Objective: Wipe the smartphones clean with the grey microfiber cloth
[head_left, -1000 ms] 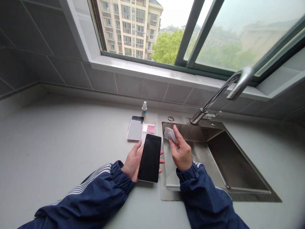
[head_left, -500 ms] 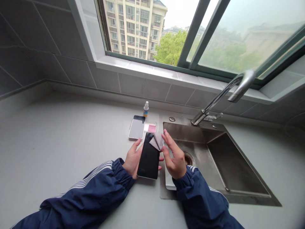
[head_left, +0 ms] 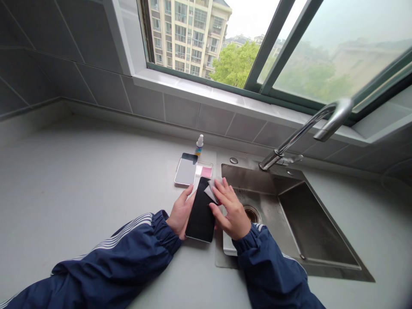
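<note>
My left hand (head_left: 180,214) is wrapped round a smartphone (head_left: 201,219) from its left side and underneath, the dark screen facing up. A small grey cleaning cloth (head_left: 210,191) lies folded over the phone's upper right corner. The fingers of my right hand (head_left: 234,212) press on the cloth from above and partly hide it, with the thumb over the phone's right edge. Just beyond, a second phone (head_left: 186,169) with a pale, reflecting face rests on the counter. Behind it stands a small spray bottle (head_left: 199,145) with a white cap.
A clear flat case (head_left: 206,172) with a pink piece lies beside the second phone. Right of my hands is a steel sink (head_left: 270,182) with a tall faucet (head_left: 299,137), and a white-edged object (head_left: 228,246) at its left side. A tiled wall and window rise behind the counter (head_left: 96,180).
My right hand has moved up and left onto the cloth, its fingers now covering part of it. The phone stays in my left hand. The view has shifted slightly.
</note>
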A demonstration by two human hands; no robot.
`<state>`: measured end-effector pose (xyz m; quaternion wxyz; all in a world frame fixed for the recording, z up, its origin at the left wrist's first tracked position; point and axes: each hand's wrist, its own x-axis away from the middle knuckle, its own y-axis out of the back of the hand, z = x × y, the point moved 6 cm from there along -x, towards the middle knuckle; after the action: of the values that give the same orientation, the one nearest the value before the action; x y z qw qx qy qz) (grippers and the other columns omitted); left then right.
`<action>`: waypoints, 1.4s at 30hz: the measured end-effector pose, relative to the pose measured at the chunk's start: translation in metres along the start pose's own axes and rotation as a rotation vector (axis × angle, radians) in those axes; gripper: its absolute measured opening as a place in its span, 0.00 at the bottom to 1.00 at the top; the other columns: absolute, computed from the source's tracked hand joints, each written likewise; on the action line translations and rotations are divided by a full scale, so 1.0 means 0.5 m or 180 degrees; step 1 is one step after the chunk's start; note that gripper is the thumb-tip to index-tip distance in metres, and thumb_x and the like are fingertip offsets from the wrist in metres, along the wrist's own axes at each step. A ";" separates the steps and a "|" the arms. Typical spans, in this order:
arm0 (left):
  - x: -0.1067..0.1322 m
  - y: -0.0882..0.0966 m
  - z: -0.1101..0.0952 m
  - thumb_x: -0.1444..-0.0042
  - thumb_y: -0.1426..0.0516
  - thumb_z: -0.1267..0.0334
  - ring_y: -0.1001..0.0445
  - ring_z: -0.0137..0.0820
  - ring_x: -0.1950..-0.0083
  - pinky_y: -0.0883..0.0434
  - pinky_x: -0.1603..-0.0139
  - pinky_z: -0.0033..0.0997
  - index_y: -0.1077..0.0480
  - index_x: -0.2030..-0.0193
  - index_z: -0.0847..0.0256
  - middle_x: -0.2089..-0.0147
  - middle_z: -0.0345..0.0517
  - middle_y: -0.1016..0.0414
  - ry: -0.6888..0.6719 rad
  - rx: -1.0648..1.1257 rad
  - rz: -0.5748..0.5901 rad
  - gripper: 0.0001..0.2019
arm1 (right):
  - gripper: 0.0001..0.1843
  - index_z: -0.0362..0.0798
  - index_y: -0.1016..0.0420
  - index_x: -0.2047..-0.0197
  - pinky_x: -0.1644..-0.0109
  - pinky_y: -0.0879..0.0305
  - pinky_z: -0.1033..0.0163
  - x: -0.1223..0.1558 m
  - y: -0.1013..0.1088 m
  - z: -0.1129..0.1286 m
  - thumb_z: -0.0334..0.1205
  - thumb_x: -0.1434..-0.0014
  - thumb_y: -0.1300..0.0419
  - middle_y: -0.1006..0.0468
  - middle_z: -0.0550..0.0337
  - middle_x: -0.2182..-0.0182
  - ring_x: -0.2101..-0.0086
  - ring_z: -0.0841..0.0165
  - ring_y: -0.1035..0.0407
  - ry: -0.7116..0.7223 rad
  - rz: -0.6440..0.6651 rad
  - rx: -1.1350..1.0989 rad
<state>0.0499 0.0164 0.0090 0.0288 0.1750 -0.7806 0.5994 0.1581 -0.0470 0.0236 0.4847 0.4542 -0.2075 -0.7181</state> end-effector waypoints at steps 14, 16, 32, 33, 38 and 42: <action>0.001 0.006 0.000 0.34 0.57 0.37 0.20 0.48 0.51 0.27 0.45 0.45 0.35 0.33 0.71 0.52 0.63 0.20 0.0015 0.0113 -0.0242 0.39 | 0.31 0.51 0.38 0.31 0.25 0.71 0.42 0.002 -0.013 0.118 0.53 0.32 0.44 0.34 0.52 0.33 0.30 0.58 0.48 0.0751 0.1286 -0.0003; 0.001 0.003 0.002 0.34 0.58 0.37 0.19 0.47 0.52 0.26 0.47 0.46 0.37 0.31 0.66 0.51 0.61 0.20 0.0048 -0.0037 -0.0119 0.38 | 0.30 0.53 0.41 0.29 0.25 0.67 0.39 -0.002 -0.008 0.088 0.50 0.31 0.46 0.37 0.52 0.32 0.30 0.57 0.50 0.0520 0.1015 0.0191; -0.002 0.009 0.020 0.36 0.54 0.37 0.18 0.44 0.62 0.23 0.64 0.39 0.43 0.27 0.51 0.52 0.55 0.20 0.0364 -0.0695 0.0027 0.35 | 0.37 0.56 0.63 0.23 0.30 0.56 0.29 -0.001 -0.001 0.034 0.48 0.28 0.51 0.52 0.51 0.27 0.28 0.52 0.61 -0.0171 0.0422 0.0469; -0.002 0.006 0.022 0.36 0.54 0.37 0.18 0.44 0.63 0.23 0.66 0.39 0.44 0.27 0.49 0.51 0.55 0.20 0.0419 -0.0690 0.0088 0.35 | 0.37 0.56 0.63 0.23 0.30 0.57 0.28 -0.001 0.001 0.030 0.48 0.29 0.51 0.52 0.51 0.26 0.28 0.51 0.61 -0.0226 0.0384 0.0465; -0.003 0.002 0.015 0.33 0.58 0.38 0.18 0.43 0.56 0.24 0.56 0.37 0.38 0.30 0.63 0.51 0.58 0.20 0.0253 -0.0409 -0.0117 0.36 | 0.32 0.51 0.44 0.28 0.28 0.62 0.32 0.000 -0.005 0.061 0.50 0.31 0.46 0.41 0.50 0.30 0.29 0.53 0.53 0.0188 0.0756 0.0126; -0.002 0.004 0.002 0.35 0.56 0.36 0.20 0.46 0.49 0.26 0.48 0.41 0.34 0.33 0.65 0.51 0.59 0.20 0.0002 -0.0174 -0.0286 0.37 | 0.17 0.53 0.24 0.43 0.25 0.63 0.40 0.001 0.001 0.091 0.46 0.32 0.43 0.24 0.54 0.41 0.36 0.58 0.36 0.0473 0.0886 -0.0337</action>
<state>0.0507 0.0161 0.0067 0.0607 0.2088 -0.7881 0.5759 0.1192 -0.0542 0.0465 0.6168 0.4468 -0.1939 -0.6184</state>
